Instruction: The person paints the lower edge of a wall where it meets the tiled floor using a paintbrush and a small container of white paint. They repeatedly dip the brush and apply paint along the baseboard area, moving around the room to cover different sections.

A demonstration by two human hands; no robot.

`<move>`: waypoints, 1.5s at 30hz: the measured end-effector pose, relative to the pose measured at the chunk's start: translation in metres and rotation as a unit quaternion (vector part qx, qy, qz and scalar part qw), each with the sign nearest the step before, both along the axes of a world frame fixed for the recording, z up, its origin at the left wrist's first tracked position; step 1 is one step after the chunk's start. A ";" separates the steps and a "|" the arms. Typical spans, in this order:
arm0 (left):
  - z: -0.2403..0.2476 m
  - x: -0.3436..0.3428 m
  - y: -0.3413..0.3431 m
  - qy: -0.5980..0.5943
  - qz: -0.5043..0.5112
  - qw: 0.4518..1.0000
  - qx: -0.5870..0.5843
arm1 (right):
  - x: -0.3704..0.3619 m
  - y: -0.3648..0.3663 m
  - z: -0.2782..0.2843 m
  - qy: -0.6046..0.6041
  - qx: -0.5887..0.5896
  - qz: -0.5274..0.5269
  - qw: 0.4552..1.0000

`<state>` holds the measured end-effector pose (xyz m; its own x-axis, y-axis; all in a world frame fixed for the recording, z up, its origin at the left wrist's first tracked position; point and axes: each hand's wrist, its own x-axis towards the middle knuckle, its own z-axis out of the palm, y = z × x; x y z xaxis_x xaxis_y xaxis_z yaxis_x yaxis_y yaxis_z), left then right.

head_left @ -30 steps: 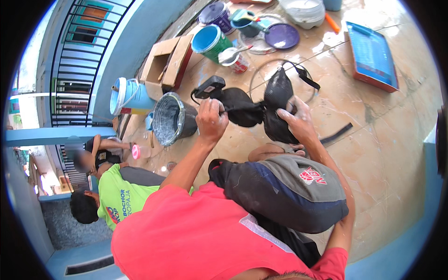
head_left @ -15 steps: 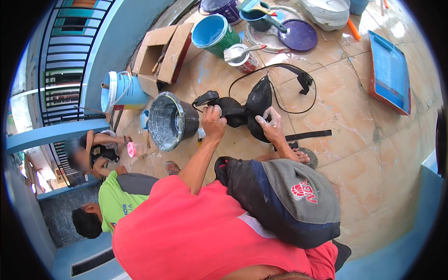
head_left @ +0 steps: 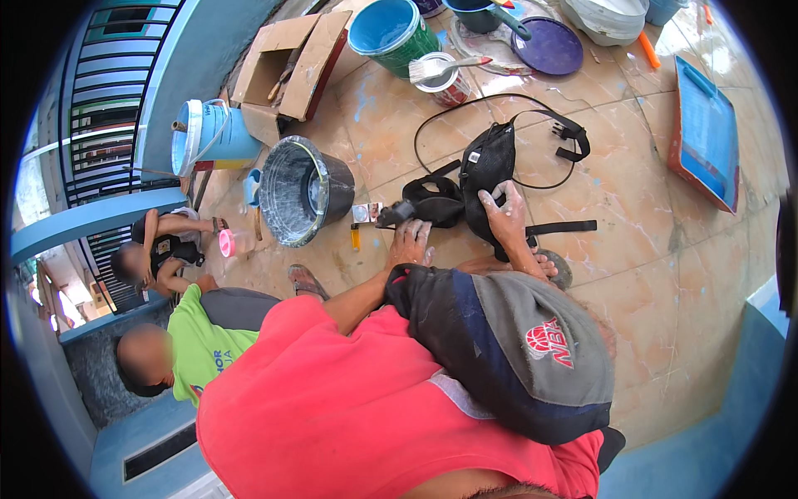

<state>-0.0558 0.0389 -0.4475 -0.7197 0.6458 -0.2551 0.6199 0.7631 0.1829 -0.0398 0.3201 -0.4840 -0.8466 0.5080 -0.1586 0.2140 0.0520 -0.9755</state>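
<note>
The black pouch (head_left: 489,158) is rounded, with trailing straps (head_left: 562,226)

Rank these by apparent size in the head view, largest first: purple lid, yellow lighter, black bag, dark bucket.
1. Black bag and dark bucket: too close to rank, given the bag's irregular outline.
2. Purple lid
3. Yellow lighter

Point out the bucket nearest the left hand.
The dark grey bucket, its inside streaked whitish; the light blue bucket and green bucket are farther from the left hand.
</note>
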 end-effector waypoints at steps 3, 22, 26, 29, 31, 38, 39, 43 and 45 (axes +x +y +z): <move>-0.004 0.007 -0.009 -0.009 0.001 0.999 -0.034 | -0.001 0.002 0.004 -0.010 0.021 0.005 1.000; -0.036 -0.063 0.011 -0.125 0.124 0.984 -0.029 | -0.004 0.003 0.005 -0.040 0.037 0.028 0.998; -0.027 -0.055 0.012 -0.137 0.170 0.975 -0.041 | -0.004 0.002 0.004 -0.042 0.032 0.036 0.998; -0.029 -0.051 0.011 -0.187 0.223 0.953 -0.082 | -0.005 0.003 0.008 -0.057 0.045 0.048 0.996; -0.027 -0.045 0.009 -0.186 0.215 0.952 -0.110 | -0.005 0.005 0.013 -0.072 0.039 0.056 0.995; 0.052 -0.101 0.017 -0.365 0.081 0.902 -0.215 | 0.001 0.026 0.028 -0.128 0.052 0.022 0.990; 0.057 -0.121 0.029 -0.375 0.145 0.898 -0.177 | 0.001 0.030 0.030 -0.126 0.057 0.003 0.990; 0.022 -0.187 0.102 -0.147 0.277 0.927 0.204 | -0.001 0.050 0.038 -0.083 0.071 -0.051 0.993; -0.018 -0.215 0.135 -0.075 0.322 0.915 0.231 | -0.001 0.062 0.042 -0.089 0.077 -0.060 0.991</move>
